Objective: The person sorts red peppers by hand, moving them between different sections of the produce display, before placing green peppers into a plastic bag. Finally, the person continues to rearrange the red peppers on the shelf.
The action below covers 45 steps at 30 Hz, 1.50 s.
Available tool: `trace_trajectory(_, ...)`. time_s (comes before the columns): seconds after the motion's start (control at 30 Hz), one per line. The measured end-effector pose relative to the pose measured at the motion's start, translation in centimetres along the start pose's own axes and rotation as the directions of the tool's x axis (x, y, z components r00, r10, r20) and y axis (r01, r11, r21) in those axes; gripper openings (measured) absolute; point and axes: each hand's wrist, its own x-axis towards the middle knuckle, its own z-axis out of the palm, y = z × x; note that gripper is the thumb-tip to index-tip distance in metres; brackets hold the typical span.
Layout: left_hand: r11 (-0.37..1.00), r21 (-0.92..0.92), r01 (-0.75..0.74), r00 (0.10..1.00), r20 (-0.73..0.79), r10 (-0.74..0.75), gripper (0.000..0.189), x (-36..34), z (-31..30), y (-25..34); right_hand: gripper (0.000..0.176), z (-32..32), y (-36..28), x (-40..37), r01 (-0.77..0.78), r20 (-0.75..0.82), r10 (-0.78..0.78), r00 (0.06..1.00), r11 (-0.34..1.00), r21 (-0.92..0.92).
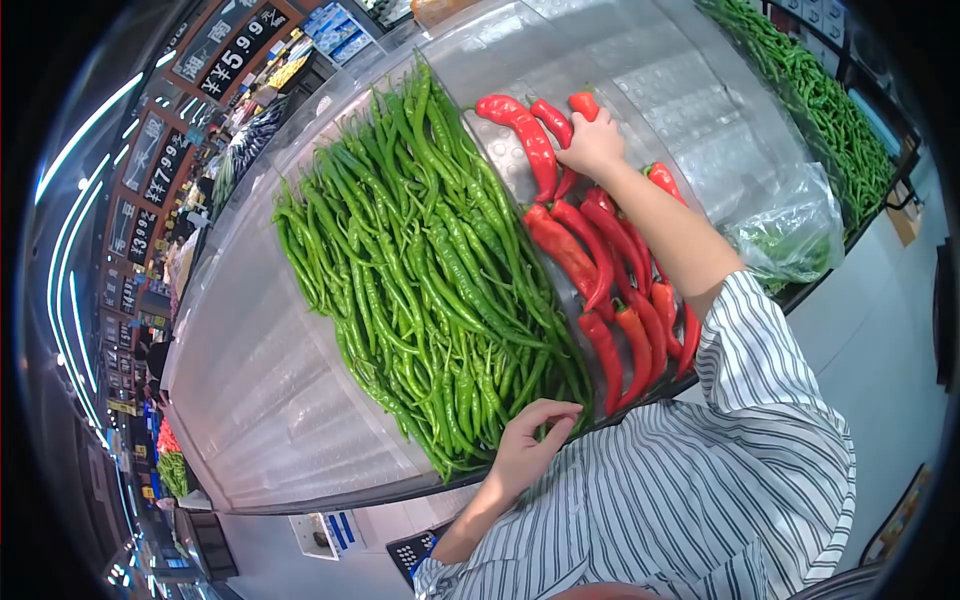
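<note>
My right hand point(594, 148) reaches over the far end of the red pepper section and is closed on a red pepper point(583, 103), whose upper part shows beyond the fingers. Beside it lie a long curved red pepper point(520, 130) and another red pepper point(552, 122), partly behind the hand. Nearer my body, more red peppers point(600, 250) lie side by side in rows. My left hand point(535, 440) hovers by the front edge of the display, close to the green peppers point(440, 260). Its fingers are curled in, and I see nothing in them.
A bare metal display surface point(270, 400) lies left of the green peppers, with another metal section point(640, 60) beyond the red ones. At right are a clear plastic bag point(795, 235) of greens and a heap of thin green peppers point(850, 150). Price signs point(235, 50) hang at upper left.
</note>
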Motion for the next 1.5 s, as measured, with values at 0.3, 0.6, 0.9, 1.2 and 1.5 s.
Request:
trace_trajectory(0.3,0.994,0.087,-0.062,0.997,-0.047,0.067,0.027,0.7,-1.4,0.5,0.047,0.4,3.7,1.0,0.119,-0.285,0.038,0.958,0.851,0.512)
trace_trajectory(0.6,0.953,0.04,-0.299,0.949,-0.089,0.302,0.084,3.5,-5.7,1.1,0.037,-10.1,-2.7,-10.1,0.539,-0.396,-0.373,0.839,0.478,0.693)
trace_trajectory(0.9,0.513,-0.84,-0.175,0.979,-0.092,0.183,0.091,3.9,-1.1,-3.0,0.045,-9.8,-5.1,-27.3,0.483,0.249,-0.778,0.576,0.57,0.664)
trace_trajectory(1.2,-0.105,-0.992,0.065,0.961,0.034,0.273,0.089,0.4,-3.8,-4.9,0.041,-10.7,-3.4,-17.7,0.385,0.212,-0.589,0.78,0.719,0.579)
trace_trajectory(1.5,-0.098,-0.972,-0.214,0.935,-0.233,0.267,0.095,-6.9,-6.1,-5.8,0.092,3.1,0.4,5.1,0.25,0.164,-0.289,0.943,0.942,0.223)
